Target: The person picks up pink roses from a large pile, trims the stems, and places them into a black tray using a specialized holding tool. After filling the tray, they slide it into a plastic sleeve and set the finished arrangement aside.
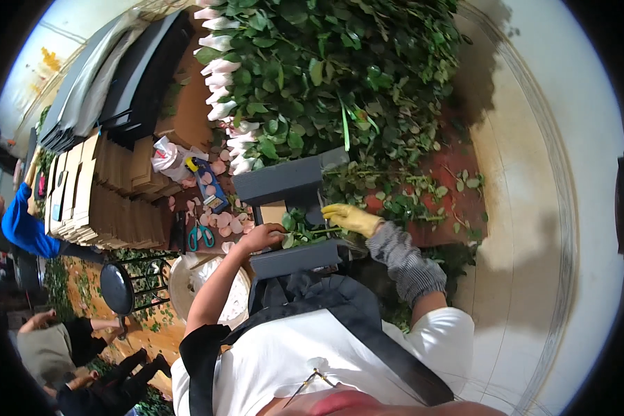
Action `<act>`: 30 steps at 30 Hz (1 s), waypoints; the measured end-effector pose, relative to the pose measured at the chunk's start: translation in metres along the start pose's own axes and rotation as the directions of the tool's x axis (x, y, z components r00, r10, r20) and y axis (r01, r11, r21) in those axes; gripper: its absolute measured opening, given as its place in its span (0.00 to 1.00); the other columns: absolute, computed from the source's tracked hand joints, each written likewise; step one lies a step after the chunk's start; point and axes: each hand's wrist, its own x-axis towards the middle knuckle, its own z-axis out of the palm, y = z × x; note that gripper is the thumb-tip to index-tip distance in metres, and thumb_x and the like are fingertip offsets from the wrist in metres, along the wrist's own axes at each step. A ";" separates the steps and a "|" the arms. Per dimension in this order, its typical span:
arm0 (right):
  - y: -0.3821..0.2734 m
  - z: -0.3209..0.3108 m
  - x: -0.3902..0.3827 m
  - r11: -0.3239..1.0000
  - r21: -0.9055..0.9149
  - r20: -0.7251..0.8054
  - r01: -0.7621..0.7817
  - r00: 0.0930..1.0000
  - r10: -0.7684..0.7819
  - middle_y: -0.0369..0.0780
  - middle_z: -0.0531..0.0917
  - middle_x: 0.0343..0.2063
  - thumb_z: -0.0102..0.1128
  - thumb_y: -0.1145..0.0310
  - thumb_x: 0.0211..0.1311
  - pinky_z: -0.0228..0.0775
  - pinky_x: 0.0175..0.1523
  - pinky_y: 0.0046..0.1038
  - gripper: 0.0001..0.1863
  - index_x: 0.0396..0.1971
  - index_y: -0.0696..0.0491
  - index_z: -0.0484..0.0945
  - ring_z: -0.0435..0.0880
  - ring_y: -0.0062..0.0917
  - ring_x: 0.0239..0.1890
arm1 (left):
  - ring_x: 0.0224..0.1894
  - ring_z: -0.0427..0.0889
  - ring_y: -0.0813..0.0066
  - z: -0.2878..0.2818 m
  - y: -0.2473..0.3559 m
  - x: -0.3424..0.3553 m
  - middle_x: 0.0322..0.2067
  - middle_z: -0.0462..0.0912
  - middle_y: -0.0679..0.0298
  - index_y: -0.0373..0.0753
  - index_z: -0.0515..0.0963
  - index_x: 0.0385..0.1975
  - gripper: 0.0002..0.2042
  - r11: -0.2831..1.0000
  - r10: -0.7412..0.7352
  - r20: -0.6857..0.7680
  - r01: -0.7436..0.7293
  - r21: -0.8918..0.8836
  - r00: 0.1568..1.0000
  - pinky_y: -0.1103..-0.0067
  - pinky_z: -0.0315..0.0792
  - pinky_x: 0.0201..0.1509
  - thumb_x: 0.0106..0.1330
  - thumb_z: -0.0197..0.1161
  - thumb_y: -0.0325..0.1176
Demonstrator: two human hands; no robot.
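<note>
A leafy green rose stem [312,231] lies across a dark grey trough-like holder [277,182] in front of me, between its two raised sides. My bare left hand [262,238] is at the leafy end, its fingers curled; leaves hide what they close on. From the right comes my right hand [353,218] in a yellow glove, its fingers closed at the stem's other end. Beyond the holder rises a large pile of leafy roses [340,76], their heads wrapped in pale pink-white sleeves [220,90] along the left side.
Teal-handled scissors [201,238], loose pink petals [223,220] and a blue tool [213,191] lie left of the holder. Stacked cardboard pieces [104,201] stand farther left. Below are a white bin [180,284] and a black stool [118,288]. Other people [45,347] are at far left.
</note>
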 end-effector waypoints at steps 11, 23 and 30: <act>-0.329 -0.090 0.107 0.363 -0.931 -0.352 0.033 0.172 -0.920 0.41 0.87 0.39 0.64 0.70 0.60 0.79 0.47 0.40 0.14 0.47 0.52 0.82 0.87 0.40 0.43 | 0.46 0.86 0.67 0.010 0.005 -0.001 0.45 0.88 0.55 0.35 0.81 0.53 0.21 0.983 -0.134 -0.154 0.112 -0.147 0.979 0.73 0.77 0.51 0.73 0.62 0.46; -0.268 -0.071 0.078 0.434 -0.897 -0.409 0.083 0.216 -0.887 0.41 0.84 0.24 0.65 0.72 0.61 0.80 0.44 0.35 0.07 0.38 0.50 0.86 0.85 0.34 0.29 | 0.43 0.82 0.75 0.017 0.003 -0.003 0.42 0.86 0.59 0.40 0.80 0.56 0.17 0.988 -0.118 -0.153 0.100 -0.121 0.981 0.76 0.76 0.49 0.70 0.66 0.38; -0.353 -0.055 0.114 0.317 -0.917 -0.383 -0.241 0.319 -0.867 0.39 0.87 0.35 0.61 0.68 0.63 0.74 0.51 0.39 0.13 0.47 0.47 0.81 0.86 0.35 0.42 | 0.43 0.82 0.74 0.018 -0.003 -0.009 0.42 0.87 0.58 0.41 0.80 0.56 0.17 0.999 -0.044 -0.211 0.044 -0.004 0.977 0.75 0.76 0.49 0.70 0.65 0.38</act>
